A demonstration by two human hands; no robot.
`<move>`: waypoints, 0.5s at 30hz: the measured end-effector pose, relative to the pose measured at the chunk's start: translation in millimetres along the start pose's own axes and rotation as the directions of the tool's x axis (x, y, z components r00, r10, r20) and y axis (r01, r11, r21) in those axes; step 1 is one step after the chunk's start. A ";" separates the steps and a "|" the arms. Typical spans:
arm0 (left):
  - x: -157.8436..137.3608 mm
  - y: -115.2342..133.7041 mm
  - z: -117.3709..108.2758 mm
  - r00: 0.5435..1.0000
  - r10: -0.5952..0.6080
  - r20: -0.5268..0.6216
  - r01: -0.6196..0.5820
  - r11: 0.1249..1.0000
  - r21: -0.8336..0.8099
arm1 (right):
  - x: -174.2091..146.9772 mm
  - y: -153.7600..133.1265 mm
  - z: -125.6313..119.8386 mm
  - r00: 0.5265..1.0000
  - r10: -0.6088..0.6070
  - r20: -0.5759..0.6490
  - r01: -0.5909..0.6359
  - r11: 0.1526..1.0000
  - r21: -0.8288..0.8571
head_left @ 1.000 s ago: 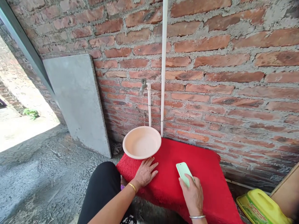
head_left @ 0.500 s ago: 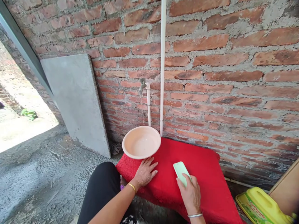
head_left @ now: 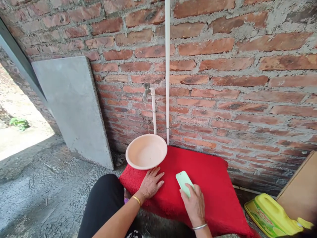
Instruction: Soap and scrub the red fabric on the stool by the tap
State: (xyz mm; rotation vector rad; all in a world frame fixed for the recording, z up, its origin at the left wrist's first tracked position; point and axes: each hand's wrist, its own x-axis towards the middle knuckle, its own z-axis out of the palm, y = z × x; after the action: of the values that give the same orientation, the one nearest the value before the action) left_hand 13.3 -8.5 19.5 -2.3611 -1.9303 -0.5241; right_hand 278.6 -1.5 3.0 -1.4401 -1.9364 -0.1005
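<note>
A red fuzzy cloth [head_left: 208, 188] lies spread over a low surface in front of me. My left hand [head_left: 150, 185] rests flat on it, fingers stretched out, close to the near rim of a pale pink basin [head_left: 146, 167]. Farther right, my right hand [head_left: 195, 202] is wrapped round a mint-green scrub brush [head_left: 183, 180] pressed on the cloth; its underside is hidden. A thin stream of water falls from the tap [head_left: 146, 91] towards the basin.
White pipes [head_left: 167, 72] run up the brick wall [head_left: 223, 76]. A grey slab [head_left: 74, 109] leans there on the left. At the lower right a yellow jug [head_left: 268, 211] lies near a brown board [head_left: 300, 188]. The concrete floor [head_left: 54, 188] looks wet.
The whole view has shifted slightly, so things sit a little farther left. My right hand keeps its hold on the scrub brush, and my left hand stays flat on the cloth.
</note>
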 end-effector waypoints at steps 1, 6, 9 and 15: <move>0.2 0.5 -0.5 1.000 -0.006 0.010 0.006 1.000 -0.001 | 3.3 12.6 -3.9 0.999 0.036 -0.034 -0.037 0.999 -0.021; 1.3 2.4 -4.2 0.998 -0.027 0.055 0.027 1.000 -0.010 | 11.6 32.3 -14.3 0.986 0.093 -0.139 -0.095 0.995 -0.012; 1.0 1.6 -4.2 0.999 -0.022 0.046 0.023 1.000 -0.013 | 3.5 2.9 -6.1 0.997 0.019 -0.078 -0.015 0.998 0.058; -0.3 -0.1 -3.0 1.000 0.001 0.017 -0.001 1.000 -0.013 | -7.3 -16.4 0.7 0.999 -0.036 0.040 0.033 0.997 0.074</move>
State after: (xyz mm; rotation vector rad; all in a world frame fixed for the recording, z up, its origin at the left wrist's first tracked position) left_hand 12.5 -9.4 22.2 -2.3822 -1.9382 -0.5195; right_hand 265.0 -13.2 3.8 -1.3714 -1.9778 -0.0159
